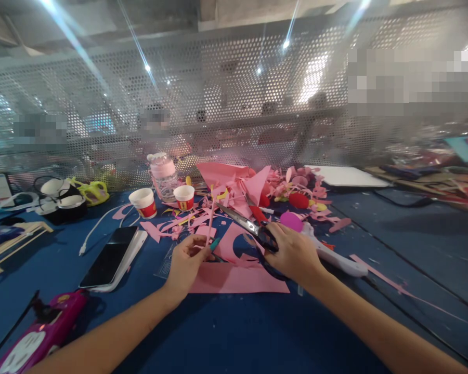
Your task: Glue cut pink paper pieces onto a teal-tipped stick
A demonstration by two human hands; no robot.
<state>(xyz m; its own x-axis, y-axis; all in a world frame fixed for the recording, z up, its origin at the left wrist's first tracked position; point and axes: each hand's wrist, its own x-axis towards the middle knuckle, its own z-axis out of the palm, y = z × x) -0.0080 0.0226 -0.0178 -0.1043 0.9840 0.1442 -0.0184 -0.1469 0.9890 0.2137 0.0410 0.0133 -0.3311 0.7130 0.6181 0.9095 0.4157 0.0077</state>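
Scissors (250, 226) near edge of pink strip (211, 221)

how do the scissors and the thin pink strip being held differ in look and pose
The scissors have metallic blades and dark handles, while the pink strip is one plain colour. The scissors slant toward the upper left of the picture from the right hand; the pink strip stands nearly upright from the left hand. Both are long, narrow and held.
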